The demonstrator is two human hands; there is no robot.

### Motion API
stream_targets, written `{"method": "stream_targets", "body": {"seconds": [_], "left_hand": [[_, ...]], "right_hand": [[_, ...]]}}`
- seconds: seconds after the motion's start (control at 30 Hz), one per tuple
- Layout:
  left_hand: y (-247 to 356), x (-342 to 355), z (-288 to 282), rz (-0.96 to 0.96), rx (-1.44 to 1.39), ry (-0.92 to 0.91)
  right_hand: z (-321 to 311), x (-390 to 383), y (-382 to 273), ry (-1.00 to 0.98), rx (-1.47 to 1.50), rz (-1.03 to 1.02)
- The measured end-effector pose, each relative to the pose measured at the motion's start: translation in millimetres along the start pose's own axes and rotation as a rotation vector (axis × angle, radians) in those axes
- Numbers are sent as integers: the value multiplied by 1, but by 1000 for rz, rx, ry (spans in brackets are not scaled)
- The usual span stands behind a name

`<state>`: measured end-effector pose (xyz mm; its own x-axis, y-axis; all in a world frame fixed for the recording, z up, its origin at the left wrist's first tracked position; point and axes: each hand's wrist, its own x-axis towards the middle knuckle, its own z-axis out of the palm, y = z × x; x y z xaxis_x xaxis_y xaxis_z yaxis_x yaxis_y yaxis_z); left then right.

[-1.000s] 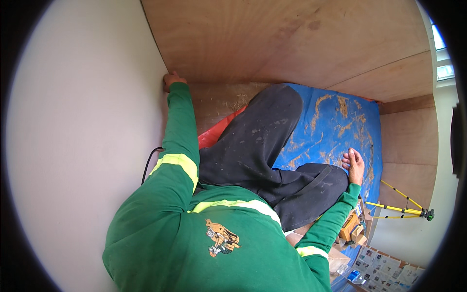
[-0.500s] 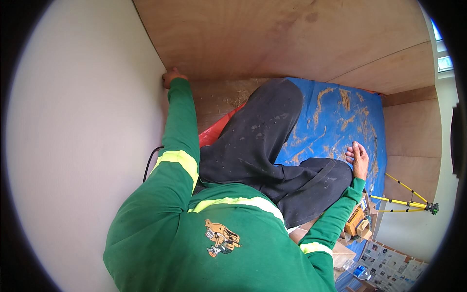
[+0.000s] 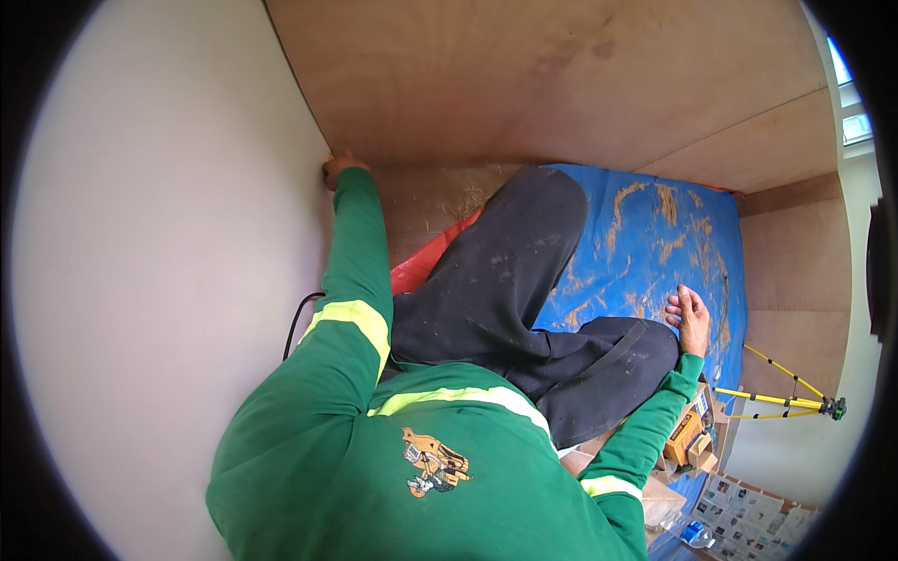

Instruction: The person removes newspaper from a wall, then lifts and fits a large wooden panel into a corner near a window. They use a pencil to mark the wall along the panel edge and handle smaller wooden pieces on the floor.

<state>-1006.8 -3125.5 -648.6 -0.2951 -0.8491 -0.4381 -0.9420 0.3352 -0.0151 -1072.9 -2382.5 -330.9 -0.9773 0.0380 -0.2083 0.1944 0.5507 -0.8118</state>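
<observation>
The left hand (image 3: 344,170) is at the foot of the seam between the plywood panel (image 3: 524,84) and white wall (image 3: 168,234); whether its grip is closed on anything, I cannot tell. The right hand (image 3: 690,318) is empty, its grip loosely open beside the knee. The panel appears already up; work left at the seam is hidden

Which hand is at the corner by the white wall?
The left hand, where the white wall meets the wood panel; the right hand is beside the right knee, away from both.
</observation>
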Motion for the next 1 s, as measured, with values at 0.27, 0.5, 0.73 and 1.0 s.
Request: {"method": "stream_targets", "body": {"seconds": [0.27,0.5,0.73,1.0], "left_hand": [[-6,-51,-45,50,-4,-97],[-6,-47,-44,164,374,-24],[-12,-46,-50,288,660,27],[-6,3,-15,62,745,107]], "right_hand": [[-3,5,8,-19,7,-2],[-5,7,11,-27,17,-6],[-4,4,9,-7,32,-16],[-5,4,10,-6,34,-15]]}}
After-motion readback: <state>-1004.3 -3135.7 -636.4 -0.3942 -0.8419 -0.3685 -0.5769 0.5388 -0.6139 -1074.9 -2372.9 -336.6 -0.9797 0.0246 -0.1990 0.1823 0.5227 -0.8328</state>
